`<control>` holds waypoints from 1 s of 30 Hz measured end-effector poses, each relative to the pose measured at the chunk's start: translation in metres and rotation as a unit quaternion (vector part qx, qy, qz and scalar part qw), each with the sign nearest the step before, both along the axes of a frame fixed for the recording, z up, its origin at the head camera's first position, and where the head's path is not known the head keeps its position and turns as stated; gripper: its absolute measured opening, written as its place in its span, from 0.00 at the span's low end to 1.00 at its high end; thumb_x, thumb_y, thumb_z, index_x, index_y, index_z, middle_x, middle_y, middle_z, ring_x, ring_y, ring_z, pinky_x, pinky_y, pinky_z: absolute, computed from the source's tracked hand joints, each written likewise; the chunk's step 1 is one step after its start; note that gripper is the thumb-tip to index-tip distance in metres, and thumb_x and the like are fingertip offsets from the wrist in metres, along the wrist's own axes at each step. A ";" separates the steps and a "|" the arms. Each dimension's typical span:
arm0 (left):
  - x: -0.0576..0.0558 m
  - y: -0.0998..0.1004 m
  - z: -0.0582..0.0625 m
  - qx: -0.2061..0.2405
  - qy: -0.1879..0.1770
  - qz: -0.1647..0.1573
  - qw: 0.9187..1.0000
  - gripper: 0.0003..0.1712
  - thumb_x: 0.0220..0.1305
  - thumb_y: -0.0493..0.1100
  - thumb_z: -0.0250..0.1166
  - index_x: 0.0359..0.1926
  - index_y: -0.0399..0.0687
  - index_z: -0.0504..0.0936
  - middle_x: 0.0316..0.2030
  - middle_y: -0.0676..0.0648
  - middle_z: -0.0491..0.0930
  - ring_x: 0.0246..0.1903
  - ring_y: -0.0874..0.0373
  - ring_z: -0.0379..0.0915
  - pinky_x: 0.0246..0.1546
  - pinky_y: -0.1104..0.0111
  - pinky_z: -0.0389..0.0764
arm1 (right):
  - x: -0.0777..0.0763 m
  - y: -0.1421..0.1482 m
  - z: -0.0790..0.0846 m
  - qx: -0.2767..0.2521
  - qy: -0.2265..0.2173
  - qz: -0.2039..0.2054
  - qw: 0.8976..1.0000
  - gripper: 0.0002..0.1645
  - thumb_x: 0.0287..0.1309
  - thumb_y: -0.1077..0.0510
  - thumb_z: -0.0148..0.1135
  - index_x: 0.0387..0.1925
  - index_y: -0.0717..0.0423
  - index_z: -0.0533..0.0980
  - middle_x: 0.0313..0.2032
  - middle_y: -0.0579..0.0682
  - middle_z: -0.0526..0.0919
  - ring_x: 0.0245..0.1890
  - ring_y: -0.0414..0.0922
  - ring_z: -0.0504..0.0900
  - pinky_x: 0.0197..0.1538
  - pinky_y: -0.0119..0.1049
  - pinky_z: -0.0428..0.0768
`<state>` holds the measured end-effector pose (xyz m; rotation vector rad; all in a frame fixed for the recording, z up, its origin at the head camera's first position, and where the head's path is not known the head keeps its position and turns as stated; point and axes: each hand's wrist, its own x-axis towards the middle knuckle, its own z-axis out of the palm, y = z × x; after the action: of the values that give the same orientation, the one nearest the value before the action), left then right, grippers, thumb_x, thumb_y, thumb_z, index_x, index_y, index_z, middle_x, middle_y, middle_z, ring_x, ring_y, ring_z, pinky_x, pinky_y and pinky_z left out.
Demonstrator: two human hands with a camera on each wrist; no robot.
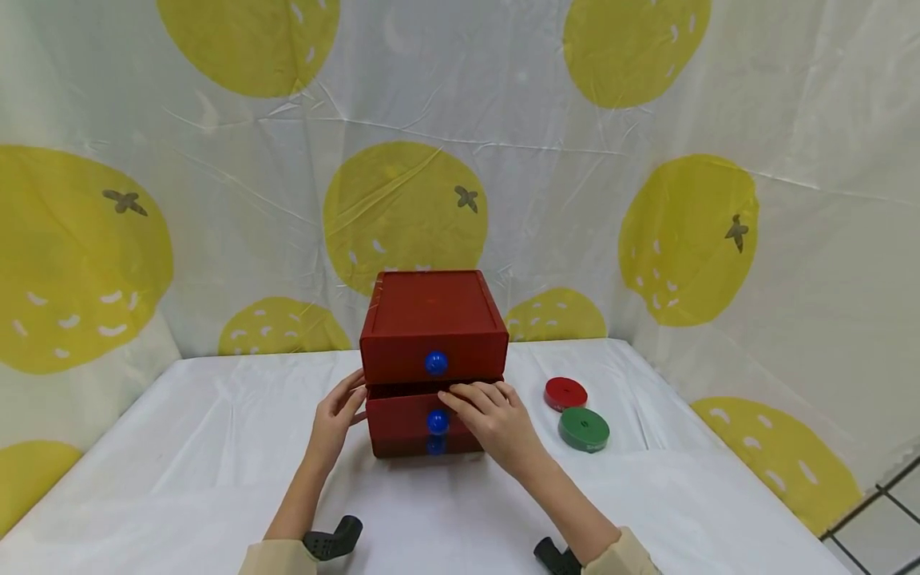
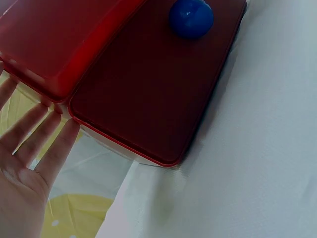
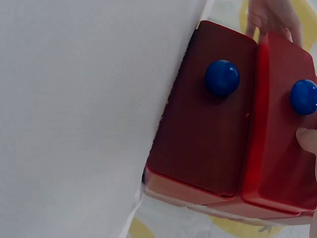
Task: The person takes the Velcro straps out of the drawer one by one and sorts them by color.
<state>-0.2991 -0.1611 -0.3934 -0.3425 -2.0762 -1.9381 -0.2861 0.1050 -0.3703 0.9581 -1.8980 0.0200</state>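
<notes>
Left hand (image 1: 335,419) spread at red drawer unit (image 1: 433,302), right hand (image 1: 501,427) pinching middle drawer front (image 1: 399,414)

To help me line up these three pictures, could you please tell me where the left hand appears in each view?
Head: left hand just left of centre, in the lower half.
Left wrist: left hand along the left edge, fingers pointing up.
Right wrist: left hand at the top edge, right of centre.
Shared landmark: the lowest blue knob on the red drawer unit.
</notes>
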 end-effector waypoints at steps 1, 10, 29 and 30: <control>0.000 0.000 0.000 0.002 0.000 -0.001 1.000 0.24 0.67 0.46 0.51 0.62 0.45 0.66 0.46 0.66 0.74 0.45 0.75 0.73 0.41 0.72 0.79 | 0.000 0.000 0.000 -0.001 -0.001 -0.005 1.000 0.22 0.56 0.56 0.59 0.54 0.42 0.73 0.48 0.45 0.77 0.48 0.43 0.74 0.48 0.38 0.72; 0.000 0.000 0.000 0.006 0.006 -0.005 1.000 0.24 0.67 0.46 0.51 0.62 0.45 0.66 0.46 0.67 0.74 0.45 0.74 0.73 0.40 0.73 0.79 | -0.002 0.002 -0.001 -0.001 -0.013 -0.020 1.000 0.36 0.38 0.62 0.73 0.53 0.42 0.74 0.46 0.48 0.74 0.47 0.44 0.72 0.46 0.36 0.73; 0.002 0.001 0.002 0.001 0.002 -0.001 1.000 0.24 0.67 0.46 0.51 0.62 0.45 0.66 0.48 0.61 0.73 0.44 0.74 0.73 0.41 0.71 0.80 | 0.000 0.004 -0.006 0.064 -0.058 -0.122 0.989 0.43 0.41 0.49 0.71 0.62 0.40 0.64 0.54 0.49 0.64 0.52 0.45 0.64 0.50 0.37 0.72; 0.002 0.001 0.002 0.001 0.002 0.000 1.000 0.24 0.67 0.46 0.51 0.62 0.45 0.66 0.47 0.62 0.73 0.44 0.74 0.73 0.41 0.71 0.80 | 0.000 0.004 -0.006 0.065 -0.062 -0.123 0.988 0.44 0.41 0.49 0.71 0.62 0.40 0.63 0.54 0.49 0.64 0.53 0.45 0.64 0.51 0.37 0.72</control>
<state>-0.2973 -0.1599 -0.3914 -0.3458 -2.0716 -1.9367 -0.2862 0.1094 -0.3762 0.8177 -2.1418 -0.1961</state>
